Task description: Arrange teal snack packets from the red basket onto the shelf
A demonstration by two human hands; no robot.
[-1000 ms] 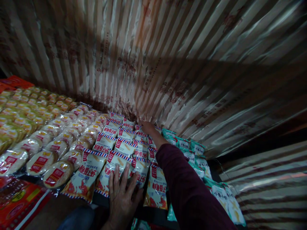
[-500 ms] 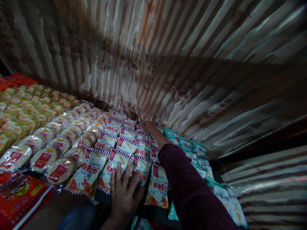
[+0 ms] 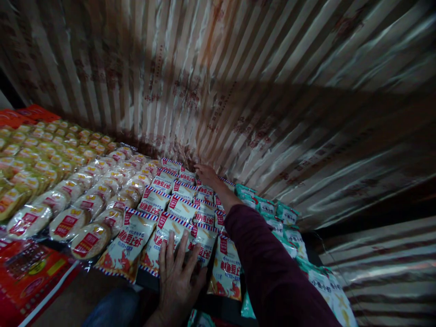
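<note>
My left hand point(image 3: 180, 277) lies with fingers spread on the front row of pale snack bags, pressing lightly on a bag with red lettering point(image 3: 161, 238) and its neighbour. Stretched toward the back row, my right hand point(image 3: 208, 177) rests over the tops of the snack bags beside a white bag point(image 3: 187, 178). Its fingers point left and appear extended; no bag shows between them. The bags have red-and-blue striped edges and stand in tilted, overlapping rows. My right forearm hides part of the rightmost column.
Clear-wrapped round crackers point(image 3: 90, 240) fill the rows to the left, with yellow packs point(image 3: 30, 181) beyond. Teal-and-white bags point(image 3: 289, 215) stand on the right. A red package point(image 3: 30, 277) lies at lower left. A pleated plastic-like sheet point(image 3: 204, 91) rises behind the goods.
My right hand has moved slightly left along the back row, its fingers more extended. My left hand stays on the front bags. The view has shifted a little.
</note>
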